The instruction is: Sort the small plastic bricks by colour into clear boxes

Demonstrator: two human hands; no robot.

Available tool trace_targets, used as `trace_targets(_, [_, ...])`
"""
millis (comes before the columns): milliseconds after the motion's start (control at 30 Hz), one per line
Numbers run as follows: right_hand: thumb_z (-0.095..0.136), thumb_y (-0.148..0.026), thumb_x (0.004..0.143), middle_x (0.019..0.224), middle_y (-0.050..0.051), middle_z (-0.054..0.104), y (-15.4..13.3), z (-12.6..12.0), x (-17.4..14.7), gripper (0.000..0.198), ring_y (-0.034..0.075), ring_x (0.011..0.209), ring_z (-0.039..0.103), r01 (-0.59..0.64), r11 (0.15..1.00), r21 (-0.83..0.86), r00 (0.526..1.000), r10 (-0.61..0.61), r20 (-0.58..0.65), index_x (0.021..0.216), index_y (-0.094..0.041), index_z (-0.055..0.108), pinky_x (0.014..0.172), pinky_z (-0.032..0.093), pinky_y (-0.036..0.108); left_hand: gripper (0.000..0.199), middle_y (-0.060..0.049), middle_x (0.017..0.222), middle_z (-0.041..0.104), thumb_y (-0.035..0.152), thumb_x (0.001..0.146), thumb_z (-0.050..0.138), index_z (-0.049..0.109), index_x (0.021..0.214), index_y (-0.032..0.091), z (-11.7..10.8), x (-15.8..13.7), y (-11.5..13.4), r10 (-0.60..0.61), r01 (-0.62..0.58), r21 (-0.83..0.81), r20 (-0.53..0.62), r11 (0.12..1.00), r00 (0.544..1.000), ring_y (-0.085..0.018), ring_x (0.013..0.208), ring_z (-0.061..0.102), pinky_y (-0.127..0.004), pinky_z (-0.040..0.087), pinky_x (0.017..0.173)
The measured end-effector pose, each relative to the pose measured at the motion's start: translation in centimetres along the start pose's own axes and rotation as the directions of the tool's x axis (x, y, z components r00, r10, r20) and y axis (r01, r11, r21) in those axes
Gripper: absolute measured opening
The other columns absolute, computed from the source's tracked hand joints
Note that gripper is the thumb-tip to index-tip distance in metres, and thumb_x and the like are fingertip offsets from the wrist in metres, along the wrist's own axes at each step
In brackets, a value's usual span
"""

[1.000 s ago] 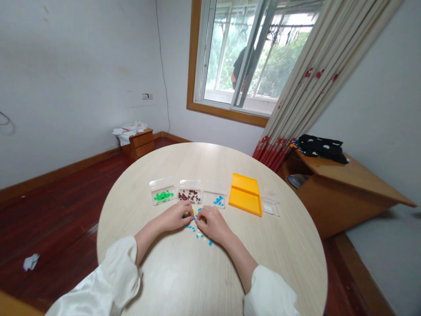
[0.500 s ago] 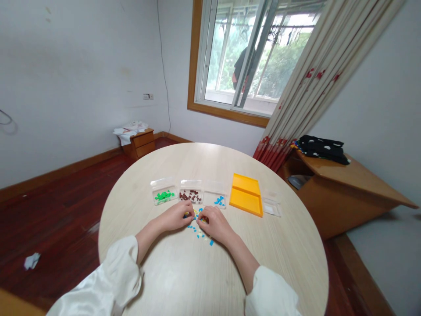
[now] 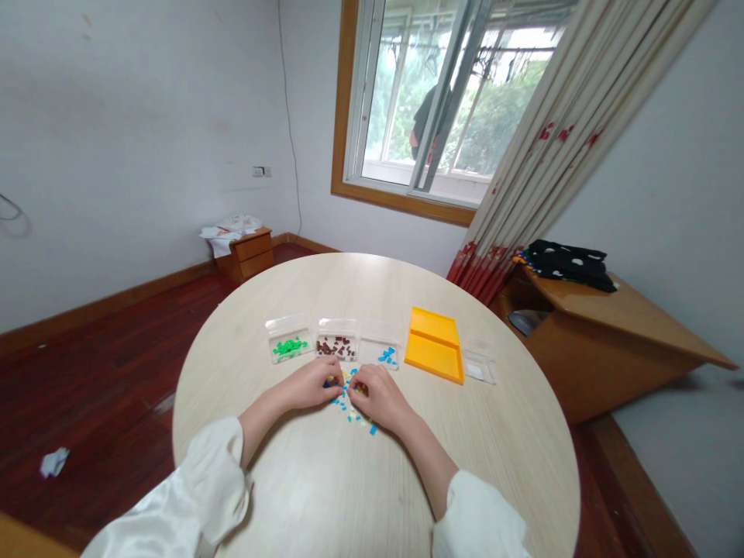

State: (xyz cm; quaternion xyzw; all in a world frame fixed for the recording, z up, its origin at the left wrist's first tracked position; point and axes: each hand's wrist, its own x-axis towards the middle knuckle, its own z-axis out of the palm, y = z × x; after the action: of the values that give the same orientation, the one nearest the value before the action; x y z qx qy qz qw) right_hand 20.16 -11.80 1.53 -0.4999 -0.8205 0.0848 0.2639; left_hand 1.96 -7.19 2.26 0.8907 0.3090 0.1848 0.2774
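Observation:
Small blue and pale yellow pieces (image 3: 373,429) lie scattered on the table between and in front of my hands. My left hand (image 3: 317,383) rests at the left side of the pile, thumb and fingers curled together; what they pinch is too small to make out. Facing it, my right hand (image 3: 380,395) bends its fingers down over the right side of the pile, also closed, its fingertips partly hidden. Just beyond stand clear boxes: one with green pieces (image 3: 290,346), one with dark brown pieces (image 3: 335,346), and one with a few blue pieces (image 3: 387,356).
An open yellow case (image 3: 435,358) lies right of the boxes, beside another clear box (image 3: 480,368). All stand on a round pale wooden table (image 3: 302,496). A wooden cabinet with folded black cloth (image 3: 573,265) is at the right. A person (image 3: 427,120) shows through the window.
Both hands stay at the pile with almost no movement. The view has shifted very slightly.

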Motion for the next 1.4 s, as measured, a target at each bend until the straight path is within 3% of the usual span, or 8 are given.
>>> trace_targets(167, [0.057,-0.016,0.079,0.070,0.001,0.059,0.8,-0.5,0.2,0.009,0.015,0.072,0.052,-0.045,0.999,-0.012,0.975,0.041,-0.220,0.070,-0.018,0.059,0.070,0.034,0.027,0.010,-0.004,0.083,0.055,0.023,0.077,0.059,0.065,0.079,0.015,0.0,0.0,0.0,-0.017,0.017,0.012,0.010,1.000,1.000,-0.016,0.080,0.053,-0.025,0.041,0.074])
trace_targets(333, [0.053,-0.022,0.083,0.075,0.003,0.063,2.8,-1.0,0.2,0.013,0.017,0.075,0.053,-0.216,0.976,0.007,0.864,0.194,-0.464,0.073,-0.018,0.060,0.071,0.033,0.029,0.010,-0.004,0.084,0.055,0.017,0.078,0.055,0.064,0.080,0.015,-0.1,0.0,0.0,-0.009,0.008,0.003,0.012,1.000,1.000,-0.015,0.080,0.053,-0.025,0.041,0.075])
trace_targets(467, [0.050,-0.027,0.085,0.072,0.004,0.062,4.1,-1.4,0.1,0.018,0.018,0.073,0.052,-0.352,0.936,-0.023,0.813,0.293,-0.503,0.075,-0.017,0.063,0.069,0.031,0.030,0.013,-0.004,0.084,0.056,0.015,0.078,0.051,0.064,0.079,0.015,0.1,0.0,-0.1,0.013,-0.013,0.010,-0.003,1.000,1.000,-0.015,0.079,0.053,-0.025,0.042,0.075])
trace_targets(567, [0.048,-0.028,0.086,0.076,0.006,0.063,4.7,-1.3,0.0,0.021,0.019,0.075,0.052,-0.393,0.919,-0.027,0.804,0.329,-0.496,0.080,-0.017,0.065,0.069,0.031,0.031,0.014,-0.005,0.085,0.056,0.015,0.079,0.051,0.064,0.080,0.015,0.1,0.0,-0.2,0.025,-0.025,0.016,-0.007,1.000,1.000,-0.015,0.079,0.053,-0.025,0.042,0.075])
trace_targets(733, [0.048,-0.021,0.084,0.083,0.007,0.065,4.2,-0.9,0.1,0.018,0.019,0.079,0.055,-0.244,0.967,0.076,0.870,0.253,-0.422,0.085,-0.016,0.065,0.073,0.037,0.031,0.014,-0.005,0.083,0.056,0.014,0.080,0.049,0.063,0.078,0.014,0.0,0.0,0.0,0.016,-0.016,0.010,-0.018,1.000,1.000,-0.015,0.078,0.053,-0.025,0.042,0.074])
trace_targets(933, [0.056,-0.019,0.082,0.077,0.004,0.063,0.9,-0.2,0.0,0.009,0.017,0.080,0.054,-0.018,0.996,0.086,0.986,0.031,-0.161,0.083,-0.019,0.066,0.076,0.038,0.031,0.013,-0.004,0.083,0.055,0.015,0.081,0.049,0.062,0.077,0.015,0.0,0.1,-0.1,0.005,-0.005,0.000,-0.115,1.000,0.993,-0.015,0.079,0.053,-0.026,0.042,0.075])
trace_targets(1067, [0.060,-0.022,0.082,0.079,0.003,0.063,-0.3,0.1,0.1,0.007,0.017,0.081,0.054,0.024,0.998,0.058,0.995,-0.019,-0.093,0.084,-0.019,0.066,0.077,0.037,0.031,0.016,-0.005,0.083,0.055,0.019,0.083,0.049,0.062,0.075,0.014,-0.3,0.1,0.3,0.004,-0.004,-0.006,-0.161,1.000,0.987,-0.015,0.081,0.053,-0.027,0.042,0.077])
trace_targets(1400, [0.060,-0.021,0.082,0.079,0.003,0.063,0.1,0.2,0.2,0.007,0.017,0.081,0.054,0.002,1.000,0.023,0.994,0.001,-0.108,0.084,-0.020,0.066,0.076,0.037,0.030,0.015,-0.004,0.083,0.055,0.019,0.082,0.049,0.062,0.076,0.015,-0.4,0.2,0.8,0.013,-0.023,-0.049,-0.186,0.999,0.982,-0.015,0.081,0.053,-0.027,0.042,0.077])
